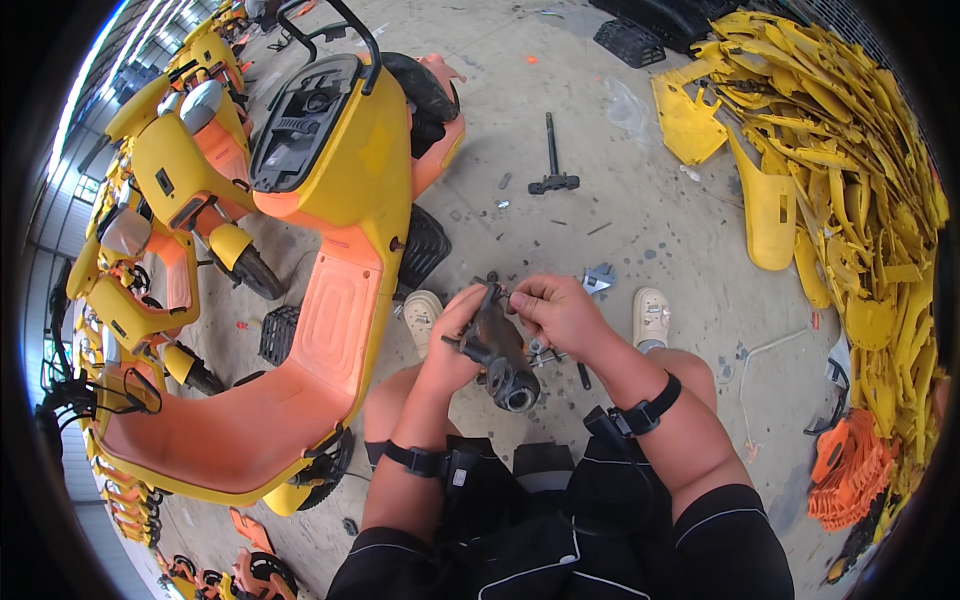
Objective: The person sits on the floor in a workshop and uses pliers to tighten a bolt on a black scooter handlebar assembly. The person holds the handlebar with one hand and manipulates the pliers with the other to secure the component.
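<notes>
In front of me my left hand (455,338) is wrapped round a dark, greasy metal tube-shaped part (497,345) with brackets on its side. Its open round end points down toward my lap. At the part's upper end, my right hand (555,312) is closed in a pinch, thumb and forefinger together beside a small fitting. Whatever those fingertips grip is too small to make out. Just beyond my right hand, an adjustable wrench (599,278) lies on the floor. Other small metal pieces under that hand are partly hidden.
A yellow and orange scooter body (340,290) stands close on my left, with more scooters (185,165) behind it. On the floor ahead lies a T-shaped steering stem (554,165). Yellow panels (830,180) are heaped on the right, near stacked orange pieces (850,470).
</notes>
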